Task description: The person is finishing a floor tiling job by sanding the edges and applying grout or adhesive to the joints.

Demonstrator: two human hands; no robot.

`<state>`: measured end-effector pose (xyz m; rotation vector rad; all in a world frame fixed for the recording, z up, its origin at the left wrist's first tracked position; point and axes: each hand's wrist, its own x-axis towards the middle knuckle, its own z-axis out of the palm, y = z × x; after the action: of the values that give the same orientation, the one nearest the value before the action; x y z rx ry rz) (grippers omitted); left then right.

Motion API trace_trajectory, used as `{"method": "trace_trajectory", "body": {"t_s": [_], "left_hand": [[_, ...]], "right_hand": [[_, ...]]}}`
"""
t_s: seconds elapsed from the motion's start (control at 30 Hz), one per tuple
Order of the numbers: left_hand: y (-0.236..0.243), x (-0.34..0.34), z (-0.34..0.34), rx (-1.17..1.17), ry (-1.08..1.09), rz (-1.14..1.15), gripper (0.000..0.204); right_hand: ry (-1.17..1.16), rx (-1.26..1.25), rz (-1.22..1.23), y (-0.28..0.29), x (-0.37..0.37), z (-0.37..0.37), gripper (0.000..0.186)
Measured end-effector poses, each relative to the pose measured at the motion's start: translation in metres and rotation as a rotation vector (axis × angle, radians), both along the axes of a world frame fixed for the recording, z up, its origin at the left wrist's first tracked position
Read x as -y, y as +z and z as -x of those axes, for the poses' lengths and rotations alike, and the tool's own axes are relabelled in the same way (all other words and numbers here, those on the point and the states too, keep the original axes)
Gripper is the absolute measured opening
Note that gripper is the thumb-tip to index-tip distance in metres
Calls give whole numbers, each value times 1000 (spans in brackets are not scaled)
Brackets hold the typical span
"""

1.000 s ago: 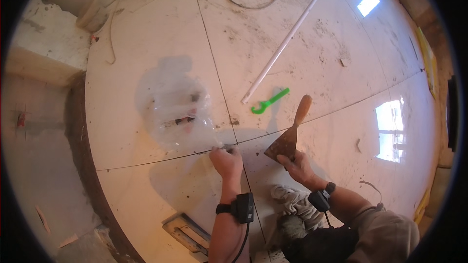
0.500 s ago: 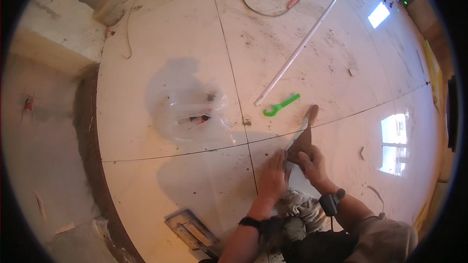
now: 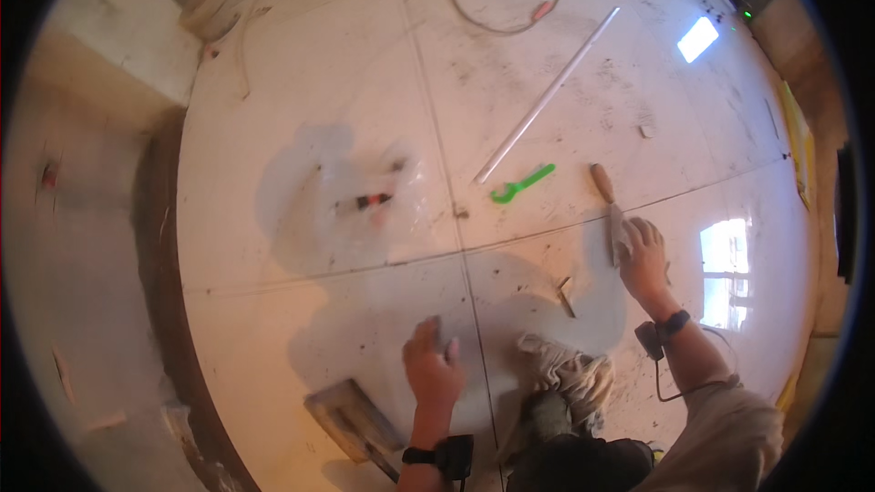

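Observation:
My right hand (image 3: 645, 260) is closed at the blade of a pointed trowel (image 3: 602, 184), whose wooden handle points away from me over the floor tiles. To the left, my left hand (image 3: 432, 372) is above the tile with its fingers curled and blurred. Something small and dark shows at its fingertips, too smeared to name. A flat finishing trowel (image 3: 354, 417) lies beside my left forearm. Between my arms is a crumpled, dirty cloth (image 3: 574, 369). A thin brown strip (image 3: 567, 297) lies on the tile between my hands.
A green hook-ended spanner (image 3: 522, 184) and a long white rod (image 3: 549, 96) lie ahead. Left of them is a clear plastic bag (image 3: 415, 205) with red and black pieces. A cable (image 3: 474, 20) curves at the far side. A dark gap (image 3: 164, 210) runs along the left tile edge.
My hands have parted: the left has moved left and toward me, the right rightward and away with the pointed trowel. The brown strip and more of the cloth now show.

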<state>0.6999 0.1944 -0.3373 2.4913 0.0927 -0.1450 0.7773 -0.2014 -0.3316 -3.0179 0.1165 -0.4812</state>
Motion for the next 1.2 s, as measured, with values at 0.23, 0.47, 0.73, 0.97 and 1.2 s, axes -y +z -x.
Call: {"method": "trace_trajectory", "body": {"t_s": [0.23,0.47,0.73,0.97,1.2], "left_hand": [[5,-158,126,-5,646,-260,59],[10,-207,188,-364,872,-108,69],[-15,-256,161,-349,908,-208,66],[-44,-309,89,-247,652,-500,64],[-74,-309,93,-106,559,-625,66]], "right_hand": [[723,-54,-245,-9,-161,-88,44],[968,-408,-406,-45,-381,-35,60],[662,-379,-253,-64,-297,-17,72],[497,-436,-201,-72,-330,-3,78],[428,-542,2,-74,-326,-9,76]]}}
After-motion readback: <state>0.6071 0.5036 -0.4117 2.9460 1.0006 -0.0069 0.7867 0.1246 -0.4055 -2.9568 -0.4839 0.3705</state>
